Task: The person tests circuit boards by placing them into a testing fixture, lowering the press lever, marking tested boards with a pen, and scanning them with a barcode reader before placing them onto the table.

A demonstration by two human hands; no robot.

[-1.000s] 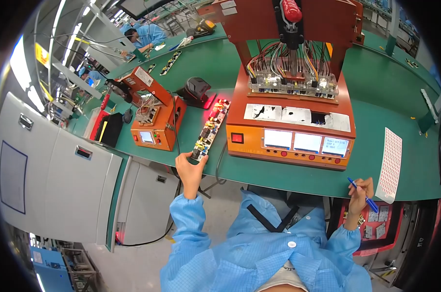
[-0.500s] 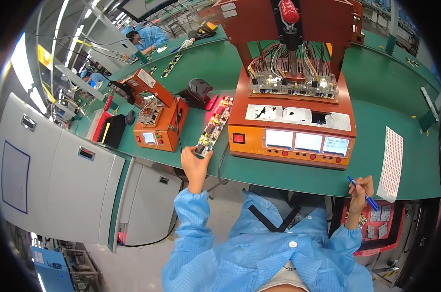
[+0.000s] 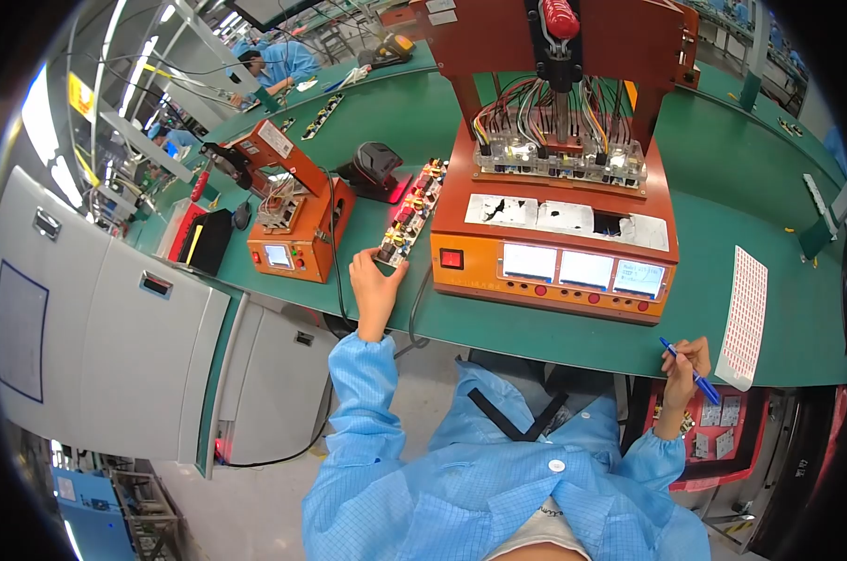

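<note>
A person in a blue checked sleeved garment works at a green tabletop. The left hand reaches forward, its fingers and thumb pinching the near end of a long, narrow circuit board densely set with yellow, black, white and red components. The board slants away, its far end slightly to the right; whether its underside rests on the tabletop cannot be told. It occupies the space between two machines: to its right, just beside it, a large orange-and-red metal test machine with three lit screens and a bank of coloured wires above; to its left, a smaller orange machine with one lit screen. A dark grey scanner stands to the left of the board's far part, and red light falls near it. The right hand is at the near right edge, its fingers pinching a slim blue pen that points obliquely across the grip. To the right of this hand lies a white sheet with rows of red marks. A red tray holding flat grey pieces sits below the tabletop's near right edge.
</note>
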